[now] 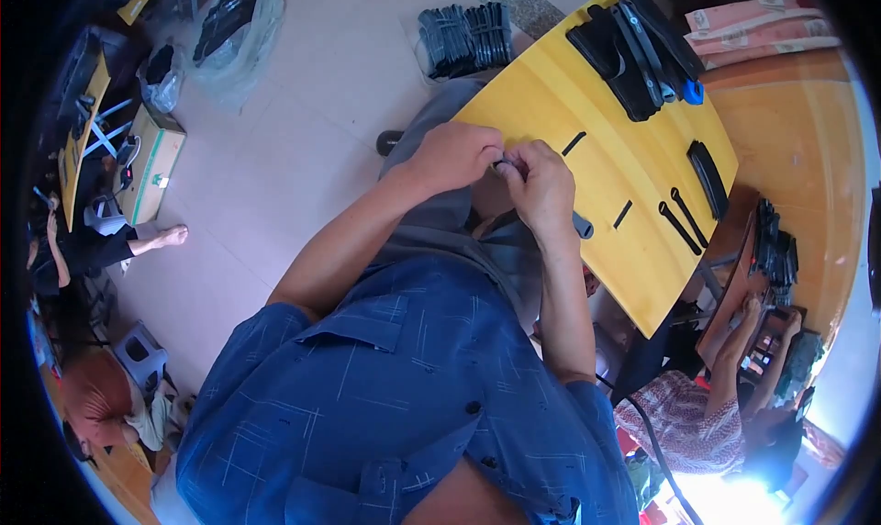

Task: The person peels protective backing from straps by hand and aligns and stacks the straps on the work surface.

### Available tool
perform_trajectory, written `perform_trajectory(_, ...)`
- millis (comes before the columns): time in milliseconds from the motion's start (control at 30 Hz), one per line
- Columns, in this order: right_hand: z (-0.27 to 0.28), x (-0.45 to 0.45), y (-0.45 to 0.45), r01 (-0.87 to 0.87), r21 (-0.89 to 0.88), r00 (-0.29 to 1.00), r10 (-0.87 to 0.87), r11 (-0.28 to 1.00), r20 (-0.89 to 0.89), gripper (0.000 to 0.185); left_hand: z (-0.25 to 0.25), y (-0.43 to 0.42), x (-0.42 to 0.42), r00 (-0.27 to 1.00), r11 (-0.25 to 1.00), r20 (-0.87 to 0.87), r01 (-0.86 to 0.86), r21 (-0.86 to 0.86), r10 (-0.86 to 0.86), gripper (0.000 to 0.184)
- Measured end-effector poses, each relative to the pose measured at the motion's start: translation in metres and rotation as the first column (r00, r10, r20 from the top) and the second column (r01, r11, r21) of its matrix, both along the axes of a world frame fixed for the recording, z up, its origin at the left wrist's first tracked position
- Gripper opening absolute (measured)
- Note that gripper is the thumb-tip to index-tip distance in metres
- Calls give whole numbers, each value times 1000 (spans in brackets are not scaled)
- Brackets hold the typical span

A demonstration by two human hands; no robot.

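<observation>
My left hand (459, 156) and my right hand (543, 184) meet in front of my lap, at the near edge of a yellow table (601, 273). Their fingers are closed around a small dark piece (502, 164), mostly hidden, so its kind is unclear. On the tabletop beside my right hand lie two short black strips; the upper strip (574, 143) is nearer than the lower strip (623, 214). A dark grey rounded end (582, 225) shows beside my right wrist. Further right are two longer black straps with looped ends (680, 228) and a thick black bundle (708, 181).
A pile of black flat cases or straps (638, 52) covers the table's far end. Bundled black strips (466, 39) lie beyond my knee. Bagged black items (229, 20) and a box (151, 167) stand on the floor at left. Other people sit at left and right, one holding a phone (766, 346).
</observation>
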State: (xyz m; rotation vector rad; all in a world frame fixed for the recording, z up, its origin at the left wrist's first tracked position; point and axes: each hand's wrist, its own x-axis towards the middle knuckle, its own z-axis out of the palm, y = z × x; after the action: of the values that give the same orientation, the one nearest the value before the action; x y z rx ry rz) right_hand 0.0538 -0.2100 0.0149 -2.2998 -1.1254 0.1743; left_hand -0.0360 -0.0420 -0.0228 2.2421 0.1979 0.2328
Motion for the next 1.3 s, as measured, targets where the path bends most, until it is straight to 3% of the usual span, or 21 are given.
perform_trajectory(167, 1, -4, 3, 21, -44, 1000, -20, 999, 22, 19, 4, 4, 8, 999, 998, -48, 27, 57, -24, 17)
perform_trajectory(233, 0, -6, 4, 45, -50, 999, -45, 998, 10, 20, 11, 10, 14, 983, 972, -127, 155, 178, -134, 19)
perform_trajectory(333, -2, -7, 5, 75, -43, 997, -74, 996, 26, 20, 18, 13, 24, 960, 947, -216, 228, 227, -179, 19)
perform_trajectory(433, -19, -5, 1, 137, 5, 988, -136, 991, -77, 17, 27, 14, 28, 940, 927, -269, 279, 249, -211, 20)
perform_trajectory(500, -40, 2, -3, 218, 202, 891, -110, 955, -441, 13, 31, 13, 30, 935, 922, -288, 286, 261, -208, 20)
perform_trajectory(667, -50, 6, -9, 261, 228, 809, -83, 938, -582, 8, 22, 12, 27, 923, 904, -309, 319, 285, -228, 20)
perform_trajectory(733, -57, 6, -7, 295, 245, 798, -97, 924, -595, 7, 15, 11, 20, 963, 957, -196, 222, 187, -185, 21)
perform_trajectory(800, -66, 7, -5, 250, 282, 888, -104, 926, -447, 3, 7, 9, 13, 981, 981, -131, 160, 107, -146, 20)
perform_trajectory(867, -45, 4, -4, 235, 211, 931, -157, 949, -331, 7, -10, 2, 6, 997, 1000, 75, 16, 0, -16, 21)
perform_trajectory(933, -34, 2, -1, 236, 213, 942, -169, 948, -290, 8, -1, -1, -2, 994, 947, 63, -69, -314, 93, 28)
perform_trajectory(1067, -17, -11, -5, 214, 267, 952, -139, 940, -272, 6, -16, 5, -8, 985, 964, -76, -165, -207, 152, 34)
perform_trajectory(1133, -5, -20, -8, 202, 315, 953, -111, 927, -283, 7, -9, 0, -9, 985, 923, -170, -46, -382, -22, 37)
perform_trajectory(1167, 0, -24, -9, 188, 363, 951, -77, 913, -298, 8, -4, -6, -12, 985, 923, -169, -39, -382, -28, 37)
perform_trajectory(1233, 9, -29, -10, 205, 386, 943, -76, 899, -323, 8, 35, -21, -15, 991, 698, -131, -87, -711, -11, 39)
perform_trajectory(1300, 14, -30, -13, 224, 364, 918, -71, 904, -391, 9, 30, -18, -17, 990, 677, -131, -67, -733, -44, 37)
